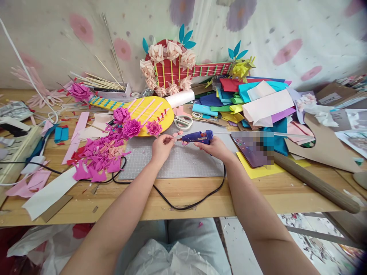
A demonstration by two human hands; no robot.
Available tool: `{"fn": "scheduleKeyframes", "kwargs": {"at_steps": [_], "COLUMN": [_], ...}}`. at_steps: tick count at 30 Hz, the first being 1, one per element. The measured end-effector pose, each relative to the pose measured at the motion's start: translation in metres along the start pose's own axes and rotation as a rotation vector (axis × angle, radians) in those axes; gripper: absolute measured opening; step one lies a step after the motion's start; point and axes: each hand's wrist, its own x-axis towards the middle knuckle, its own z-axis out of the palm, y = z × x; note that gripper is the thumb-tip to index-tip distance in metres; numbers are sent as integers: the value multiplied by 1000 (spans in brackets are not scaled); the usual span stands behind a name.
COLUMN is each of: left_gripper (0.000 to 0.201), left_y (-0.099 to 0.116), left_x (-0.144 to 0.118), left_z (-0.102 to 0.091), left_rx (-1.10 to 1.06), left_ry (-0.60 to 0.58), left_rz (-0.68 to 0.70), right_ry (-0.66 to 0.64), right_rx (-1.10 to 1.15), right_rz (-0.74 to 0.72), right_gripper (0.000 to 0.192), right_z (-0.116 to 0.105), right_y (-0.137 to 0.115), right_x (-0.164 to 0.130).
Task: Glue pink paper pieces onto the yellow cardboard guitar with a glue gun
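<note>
My right hand (214, 147) is wrapped round a blue hot glue gun (197, 136), its nozzle pointing left and a long clear glue stick (243, 133) sticking out of the back. Close to the nozzle, my left hand (163, 147) pinches a small pink piece (174, 134), likely paper. Both hands are over a grey cutting mat (177, 162). Just behind lies a yellow guitar-shaped craft (160, 107) with magenta paper flowers (132, 128). White-handled scissors (183, 122) rest beside it.
A red guitar craft (169, 68) with pale flowers leans at the back. Magenta paper scraps (99, 156) heap on the left, and coloured sheets (266, 101) pile on the right. A phone (249, 151) and a wooden-handled tool (315, 183) lie at right. The gun's black cord (183, 208) loops in front.
</note>
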Motion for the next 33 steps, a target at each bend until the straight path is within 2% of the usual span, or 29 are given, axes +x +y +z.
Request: {"fn": "scheduleKeyframes", "kwargs": {"at_steps": [26, 33], "left_gripper": [10, 9], "left_y": [2, 0], "left_x": [-2, -2], "left_z": [-1, -2], "left_rx": [40, 89], "left_ry": [-31, -46], "left_rz": [-3, 37], "right_ry": [11, 36], "right_rx": [-8, -2], "right_rz": [15, 32], "right_gripper": [47, 46], "right_z": [0, -2], "right_y": [5, 3], "right_x": [3, 1]}}
